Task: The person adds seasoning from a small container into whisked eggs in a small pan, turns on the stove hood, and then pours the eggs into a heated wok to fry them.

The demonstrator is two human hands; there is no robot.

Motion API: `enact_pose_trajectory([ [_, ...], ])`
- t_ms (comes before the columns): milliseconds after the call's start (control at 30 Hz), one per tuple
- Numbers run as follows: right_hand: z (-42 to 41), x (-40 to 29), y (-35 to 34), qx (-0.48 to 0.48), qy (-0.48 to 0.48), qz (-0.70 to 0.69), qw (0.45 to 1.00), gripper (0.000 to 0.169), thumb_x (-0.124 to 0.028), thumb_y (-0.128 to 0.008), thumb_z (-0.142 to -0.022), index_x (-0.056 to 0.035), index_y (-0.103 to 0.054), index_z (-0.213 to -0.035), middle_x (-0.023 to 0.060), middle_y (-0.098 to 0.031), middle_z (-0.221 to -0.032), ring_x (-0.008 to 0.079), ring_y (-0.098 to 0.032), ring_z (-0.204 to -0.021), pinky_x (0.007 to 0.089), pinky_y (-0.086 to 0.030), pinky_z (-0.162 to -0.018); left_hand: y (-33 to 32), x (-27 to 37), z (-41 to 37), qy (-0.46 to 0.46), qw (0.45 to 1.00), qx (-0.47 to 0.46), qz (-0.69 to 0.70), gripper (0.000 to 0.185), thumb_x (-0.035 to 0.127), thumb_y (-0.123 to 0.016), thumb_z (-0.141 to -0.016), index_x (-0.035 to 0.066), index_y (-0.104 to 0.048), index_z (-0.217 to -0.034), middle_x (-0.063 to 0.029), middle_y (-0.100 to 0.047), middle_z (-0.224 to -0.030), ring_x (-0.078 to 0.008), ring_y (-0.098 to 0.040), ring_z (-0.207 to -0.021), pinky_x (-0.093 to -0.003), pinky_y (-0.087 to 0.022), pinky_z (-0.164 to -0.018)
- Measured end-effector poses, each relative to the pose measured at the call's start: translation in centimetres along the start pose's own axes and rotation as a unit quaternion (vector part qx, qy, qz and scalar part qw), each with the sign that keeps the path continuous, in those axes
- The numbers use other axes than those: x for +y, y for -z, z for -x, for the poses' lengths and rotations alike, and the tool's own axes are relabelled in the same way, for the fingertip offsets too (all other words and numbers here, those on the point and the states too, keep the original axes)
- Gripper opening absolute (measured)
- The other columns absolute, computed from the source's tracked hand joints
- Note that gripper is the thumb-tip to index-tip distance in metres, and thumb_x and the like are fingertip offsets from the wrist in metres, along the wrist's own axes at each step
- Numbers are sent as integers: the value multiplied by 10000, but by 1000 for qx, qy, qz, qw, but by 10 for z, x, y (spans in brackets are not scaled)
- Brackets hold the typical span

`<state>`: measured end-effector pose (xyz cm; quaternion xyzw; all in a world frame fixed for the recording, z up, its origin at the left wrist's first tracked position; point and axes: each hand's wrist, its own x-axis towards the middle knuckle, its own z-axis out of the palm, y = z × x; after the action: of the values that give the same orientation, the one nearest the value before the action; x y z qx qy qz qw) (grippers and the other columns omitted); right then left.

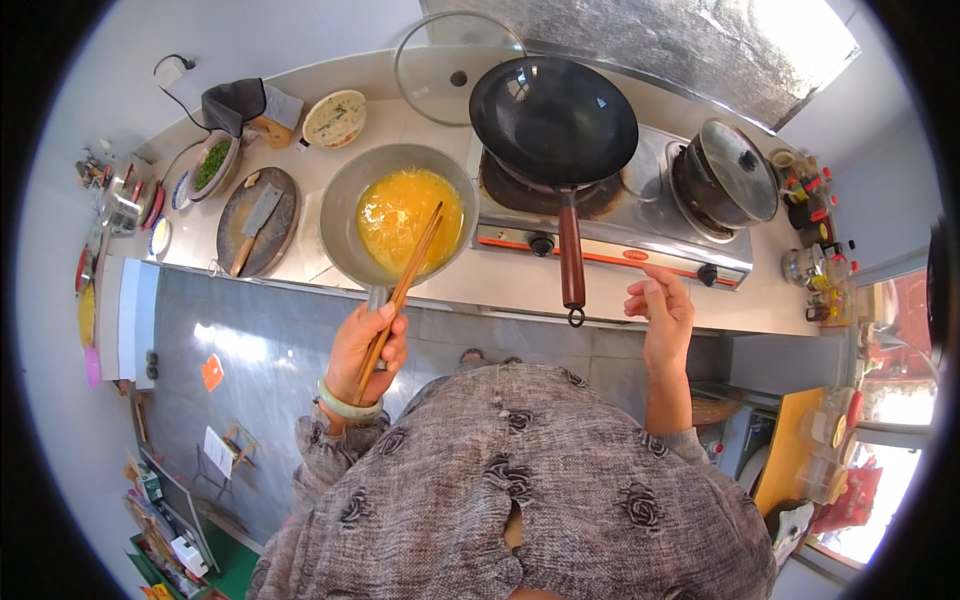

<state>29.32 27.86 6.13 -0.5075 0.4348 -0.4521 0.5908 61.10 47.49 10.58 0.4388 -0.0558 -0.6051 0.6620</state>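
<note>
My left hand [369, 346] grips the grey pan's handle together with a pair of wooden chopsticks [409, 274], whose tips reach over the yellow beaten egg [397, 210]. The grey pan [341, 244] rests on the counter, left of the gas stove. My right hand [664, 315] is in the air in front of the stove, fingers loosely bent and holding nothing. To its left juts the wooden handle [571, 255] of a black wok [555, 124], which sits on the left burner. The nearest stove knob [707, 274] lies to its right.
A lidded pot [731, 176] stands on the right burner. A glass lid [435, 71] leans behind the wok. A cleaver [259, 221] lies on a round chopping board [232, 202]. Behind it are a bowl of chopped greens [229, 166] and a patterned bowl [334, 116]. Bottles [821, 277] line the right end.
</note>
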Motion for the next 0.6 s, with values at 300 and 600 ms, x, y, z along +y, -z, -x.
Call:
enact_pose_trajectory([
  [300, 15, -74, -110, -319, 333, 286, 840, 238, -54, -633, -835, -18, -596, -1068, 116, -661, -808, 262, -651, -680, 343, -514, -586, -27, -3, -13, 12, 999, -40, 6, 274, 195, -517, -971, -22, -529, -1137, -25, -528, -813, -58, -459, -553, -217, -393, -467],
  [600, -5, -51, -183, -362, 446, 382, 724, 255, -78, -620, -763, -46, -533, -1000, 62, -599, -752, 228, -651, -709, 341, -507, -556, -29, 11, -35, 40, 998, -48, -26, 140, 182, -532, -954, 45, -506, -955, -42, -548, -795, -89, -471, -525, -222, -368, -418],
])
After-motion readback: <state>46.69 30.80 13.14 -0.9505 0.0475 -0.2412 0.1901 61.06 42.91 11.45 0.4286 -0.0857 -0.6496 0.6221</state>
